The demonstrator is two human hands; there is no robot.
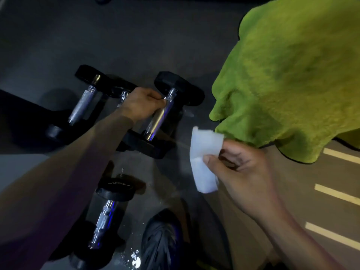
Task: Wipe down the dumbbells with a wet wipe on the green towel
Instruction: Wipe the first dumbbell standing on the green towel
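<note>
Beside green towel (292,84), left hand (140,106) grips chrome handle of hex dumbbell (161,114): heavy, rigid, smooth. Right hand (239,168) pinches limp wet wipe (204,162).

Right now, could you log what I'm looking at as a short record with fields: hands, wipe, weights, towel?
left hand: left hand grips the chrome handle of the middle dumbbell
right hand: right hand pinches a white wet wipe, clear of the weights
other dumbbells: left dumbbell and near dumbbell lie untouched on the floor
green towel: green towel lies to the right, no dumbbell on it
shoe: dark shoe at the bottom
</note>
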